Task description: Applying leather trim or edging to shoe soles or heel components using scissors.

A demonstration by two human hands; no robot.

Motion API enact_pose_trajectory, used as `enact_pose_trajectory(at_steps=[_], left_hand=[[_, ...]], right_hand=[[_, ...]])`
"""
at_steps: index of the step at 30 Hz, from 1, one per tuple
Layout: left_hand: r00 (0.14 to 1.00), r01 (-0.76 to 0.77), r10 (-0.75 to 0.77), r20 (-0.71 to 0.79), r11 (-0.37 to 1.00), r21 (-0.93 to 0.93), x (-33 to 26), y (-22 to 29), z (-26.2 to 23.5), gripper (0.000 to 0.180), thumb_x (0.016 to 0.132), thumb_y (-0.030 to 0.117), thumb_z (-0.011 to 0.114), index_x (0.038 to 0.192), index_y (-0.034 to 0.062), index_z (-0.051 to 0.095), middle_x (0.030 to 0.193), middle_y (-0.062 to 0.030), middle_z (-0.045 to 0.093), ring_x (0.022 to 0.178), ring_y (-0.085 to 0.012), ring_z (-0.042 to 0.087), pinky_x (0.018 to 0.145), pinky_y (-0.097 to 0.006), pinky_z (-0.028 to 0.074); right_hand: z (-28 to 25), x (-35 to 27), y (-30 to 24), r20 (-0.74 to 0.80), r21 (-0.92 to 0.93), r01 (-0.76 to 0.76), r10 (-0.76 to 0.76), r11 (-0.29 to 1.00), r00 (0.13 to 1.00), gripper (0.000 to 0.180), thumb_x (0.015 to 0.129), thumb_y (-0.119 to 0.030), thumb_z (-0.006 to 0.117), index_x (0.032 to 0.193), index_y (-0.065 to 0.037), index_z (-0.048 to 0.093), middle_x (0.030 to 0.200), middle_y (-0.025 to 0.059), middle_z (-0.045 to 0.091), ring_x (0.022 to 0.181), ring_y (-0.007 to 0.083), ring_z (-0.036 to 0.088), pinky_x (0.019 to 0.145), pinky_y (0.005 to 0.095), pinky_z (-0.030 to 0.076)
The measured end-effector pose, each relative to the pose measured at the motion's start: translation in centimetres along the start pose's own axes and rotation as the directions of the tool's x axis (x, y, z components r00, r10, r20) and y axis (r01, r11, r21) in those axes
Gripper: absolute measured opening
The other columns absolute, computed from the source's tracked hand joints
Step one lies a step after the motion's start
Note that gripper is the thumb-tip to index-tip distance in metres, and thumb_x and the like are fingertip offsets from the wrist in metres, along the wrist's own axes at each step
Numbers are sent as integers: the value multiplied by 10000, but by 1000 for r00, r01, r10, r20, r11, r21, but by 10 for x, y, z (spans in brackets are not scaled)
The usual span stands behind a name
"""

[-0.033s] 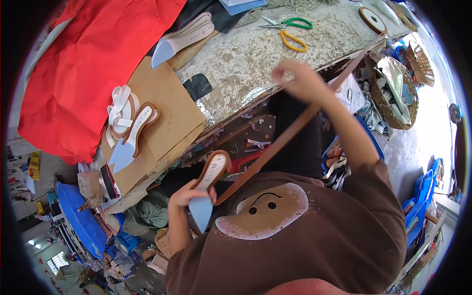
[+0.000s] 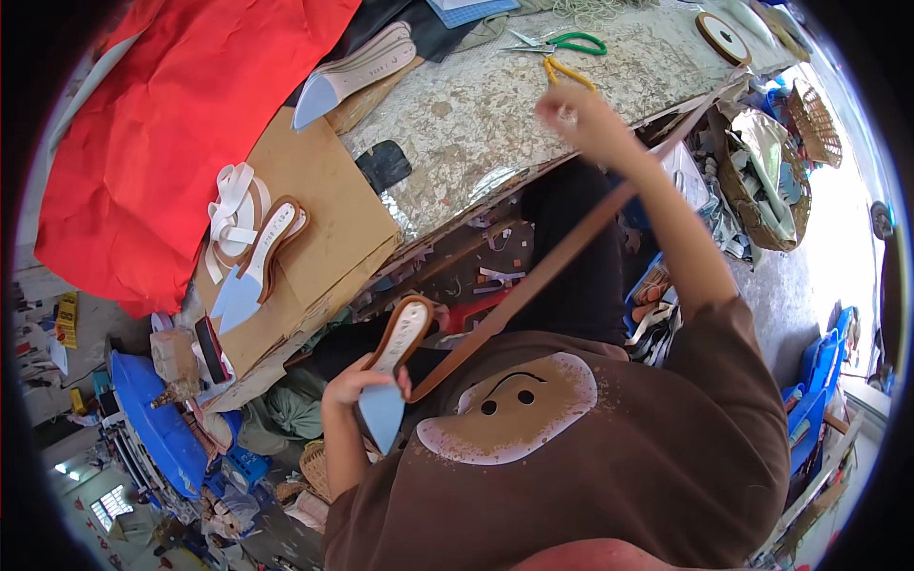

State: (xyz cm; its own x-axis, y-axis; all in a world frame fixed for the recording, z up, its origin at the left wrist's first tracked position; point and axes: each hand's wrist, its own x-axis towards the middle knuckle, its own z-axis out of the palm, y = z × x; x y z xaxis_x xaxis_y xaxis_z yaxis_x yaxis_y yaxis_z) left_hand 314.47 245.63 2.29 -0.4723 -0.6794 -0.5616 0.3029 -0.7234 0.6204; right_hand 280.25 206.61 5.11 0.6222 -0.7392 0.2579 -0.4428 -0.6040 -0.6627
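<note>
"How do the fingers stand?"

"The left hand (image 2: 352, 385) has its fingers closed around a pointed shoe sole (image 2: 400, 341). The right hand (image 2: 588, 126) is blurred; I can't tell its grip."

"Which way does the sole lie?"

"Its long axis runs through the left fingers: blue toe (image 2: 383, 419) bodyward, heel (image 2: 410, 316) away. The right hand is well apart, forward and rightward."

"Further out?"

"A brown strip (image 2: 533, 285) slants forward-right from beside the left fingers, under the right forearm (image 2: 681, 228). Scissors (image 2: 546, 48) lie on the surface (image 2: 457, 133), just beyond the right fingers."
</note>
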Motion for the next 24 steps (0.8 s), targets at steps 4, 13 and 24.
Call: enact_pose_trajectory(at_steps=[4, 13, 24], left_hand=[[961, -16, -17, -278, 993, -119, -42, -22, -9, 375, 772, 269, 672, 943, -58, 606, 840, -193, 659, 779, -287, 670, 722, -359, 530], [682, -618, 589, -434, 781, 89, 43, 63, 28, 333, 985, 291, 437, 1063, -8, 561, 994, -169, 646, 928, -241, 632, 851, -347, 491], [148, -491, 806, -574, 563, 665, 61, 84, 43, 170, 934, 131, 631, 1000, -25, 647, 928, -81, 693, 817, -123, 623, 728, -277, 501]], right_hand=[[-20, 72, 127, -136, -610, -80, -5, 789, 991, 523, 798, -316, 664, 1245, -85, 522, 1218, 180, 590, 1156, 347, 559, 976, 444, 435], [-21, 72, 107, -38, -784, -63, 54, 618, 998, 297, 883, -295, 582, 1120, -118, 552, 909, 192, 678, 878, 417, 645, 751, 501, 510], [50, -93, -139, 558, 545, -355, -12, 760, 830, 653, 851, -139, 676, 1403, -66, 334, 1183, 160, 555, 988, 240, 611, 867, 347, 475]])
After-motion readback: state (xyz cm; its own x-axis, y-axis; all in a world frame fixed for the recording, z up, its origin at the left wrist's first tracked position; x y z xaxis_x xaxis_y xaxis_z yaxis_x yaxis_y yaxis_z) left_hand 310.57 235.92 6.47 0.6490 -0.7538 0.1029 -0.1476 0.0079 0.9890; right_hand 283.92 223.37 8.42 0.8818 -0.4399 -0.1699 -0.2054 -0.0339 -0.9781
